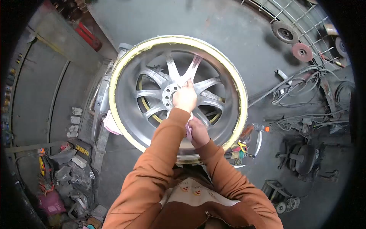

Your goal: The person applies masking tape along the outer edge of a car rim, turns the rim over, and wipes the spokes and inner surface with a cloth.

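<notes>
A silver alloy wheel (126,87) lies face-down before me, its spokes seen through the barrel and yellowish tape or filler along its edge. My left hand (185,98) reaches inside to the base of an upper spoke (193,68), beside the hub (167,92) with its bolt holes. Its fingers are bunched and press at the spoke; anything between them is hidden. Lower in the barrel, my right hand (199,133) is closed round a pink cloth (189,129).
Another pink cloth (111,123) hangs at the wheel's left edge. To the right lie a clear bottle with an orange cap (267,129) and tangled cables (301,86). Grinding discs (285,32) hang on a wire rack. Clutter (72,171) fills the lower left.
</notes>
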A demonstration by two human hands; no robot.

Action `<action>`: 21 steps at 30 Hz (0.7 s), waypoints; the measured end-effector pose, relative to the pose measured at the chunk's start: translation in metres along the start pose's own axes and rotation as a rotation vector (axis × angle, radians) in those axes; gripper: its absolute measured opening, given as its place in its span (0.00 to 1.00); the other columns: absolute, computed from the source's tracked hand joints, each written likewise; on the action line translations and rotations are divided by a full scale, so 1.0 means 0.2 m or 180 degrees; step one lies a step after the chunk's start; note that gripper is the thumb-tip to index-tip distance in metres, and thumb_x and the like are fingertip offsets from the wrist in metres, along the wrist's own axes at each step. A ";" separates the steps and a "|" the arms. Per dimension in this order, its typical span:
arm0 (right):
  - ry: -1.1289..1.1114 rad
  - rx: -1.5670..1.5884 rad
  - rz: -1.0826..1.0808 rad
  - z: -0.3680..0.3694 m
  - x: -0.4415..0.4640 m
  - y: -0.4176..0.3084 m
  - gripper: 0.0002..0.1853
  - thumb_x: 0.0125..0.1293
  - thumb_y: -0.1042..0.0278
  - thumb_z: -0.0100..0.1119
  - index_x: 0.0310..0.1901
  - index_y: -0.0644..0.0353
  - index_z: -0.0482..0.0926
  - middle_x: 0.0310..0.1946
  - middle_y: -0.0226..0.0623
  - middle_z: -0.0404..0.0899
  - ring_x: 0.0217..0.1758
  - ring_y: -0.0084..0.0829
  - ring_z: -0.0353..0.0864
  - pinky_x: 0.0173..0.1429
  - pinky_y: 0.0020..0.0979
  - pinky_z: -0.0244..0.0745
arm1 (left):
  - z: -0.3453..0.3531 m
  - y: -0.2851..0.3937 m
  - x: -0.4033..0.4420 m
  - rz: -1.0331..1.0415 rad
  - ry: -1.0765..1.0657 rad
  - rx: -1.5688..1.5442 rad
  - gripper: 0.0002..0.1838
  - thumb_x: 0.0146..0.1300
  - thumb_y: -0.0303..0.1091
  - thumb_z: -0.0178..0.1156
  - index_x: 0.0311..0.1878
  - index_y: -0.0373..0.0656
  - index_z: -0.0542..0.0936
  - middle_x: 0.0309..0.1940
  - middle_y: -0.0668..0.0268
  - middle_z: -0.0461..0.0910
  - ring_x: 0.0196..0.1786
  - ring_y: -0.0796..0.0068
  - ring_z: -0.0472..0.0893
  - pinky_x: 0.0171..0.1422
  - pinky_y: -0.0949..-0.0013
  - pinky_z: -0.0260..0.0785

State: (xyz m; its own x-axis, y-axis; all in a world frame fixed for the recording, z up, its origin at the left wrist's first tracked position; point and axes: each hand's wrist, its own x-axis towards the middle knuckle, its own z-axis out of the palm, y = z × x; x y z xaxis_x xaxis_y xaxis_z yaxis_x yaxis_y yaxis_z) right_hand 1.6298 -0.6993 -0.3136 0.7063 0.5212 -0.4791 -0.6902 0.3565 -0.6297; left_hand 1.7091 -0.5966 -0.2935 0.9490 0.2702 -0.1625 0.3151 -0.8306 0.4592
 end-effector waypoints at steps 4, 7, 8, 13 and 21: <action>0.0033 -0.0056 -0.0132 -0.04 0.04 -0.02 0.18 0.63 0.76 0.43 0.54 0.66 0.73 0.49 0.37 0.78 0.49 0.28 0.78 0.52 0.28 0.73 | 0.05 0.05 0.09 0.0107 0.0267 0.0019 0.31 0.60 0.29 0.43 0.69 0.32 0.56 0.57 0.46 0.73 0.49 0.51 0.80 0.53 0.55 0.73; 0.0172 0.0261 -0.0230 0.06 0.01 -0.13 0.18 0.63 0.77 0.41 0.53 0.67 0.73 0.48 0.39 0.78 0.48 0.29 0.79 0.51 0.27 0.74 | 0.10 0.09 0.11 -0.0085 0.0569 0.0362 0.28 0.62 0.31 0.44 0.66 0.32 0.60 0.51 0.47 0.77 0.43 0.53 0.83 0.48 0.57 0.75; 0.0191 0.0273 -0.0215 0.03 0.01 -0.09 0.18 0.63 0.77 0.41 0.53 0.67 0.73 0.48 0.39 0.78 0.48 0.29 0.79 0.51 0.27 0.74 | 0.11 0.05 0.09 -0.0089 0.0542 0.0366 0.28 0.62 0.31 0.44 0.66 0.32 0.60 0.51 0.47 0.77 0.43 0.53 0.83 0.48 0.57 0.75; -0.0436 -0.0084 0.0116 -0.05 -0.01 0.08 0.18 0.65 0.74 0.42 0.55 0.63 0.72 0.43 0.34 0.79 0.39 0.25 0.80 0.39 0.25 0.76 | 0.09 -0.06 -0.03 0.0348 0.0590 0.0628 0.23 0.63 0.32 0.44 0.61 0.33 0.68 0.43 0.53 0.80 0.38 0.59 0.83 0.41 0.60 0.76; 0.0010 -0.0397 0.0250 -0.02 -0.07 0.08 0.11 0.64 0.70 0.42 0.44 0.61 0.73 0.30 0.31 0.74 0.20 0.21 0.69 0.22 0.23 0.66 | 0.05 -0.10 -0.11 0.0632 0.0438 0.0690 0.21 0.60 0.32 0.47 0.57 0.37 0.73 0.34 0.55 0.83 0.32 0.62 0.84 0.34 0.60 0.76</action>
State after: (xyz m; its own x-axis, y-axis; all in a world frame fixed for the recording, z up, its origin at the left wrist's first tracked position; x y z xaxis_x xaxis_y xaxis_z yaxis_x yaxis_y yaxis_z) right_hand 1.6103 -0.7041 -0.3203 0.6514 0.5413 -0.5317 -0.7186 0.2154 -0.6612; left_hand 1.6808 -0.5907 -0.3086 0.9889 0.1435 0.0382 0.1279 -0.9541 0.2709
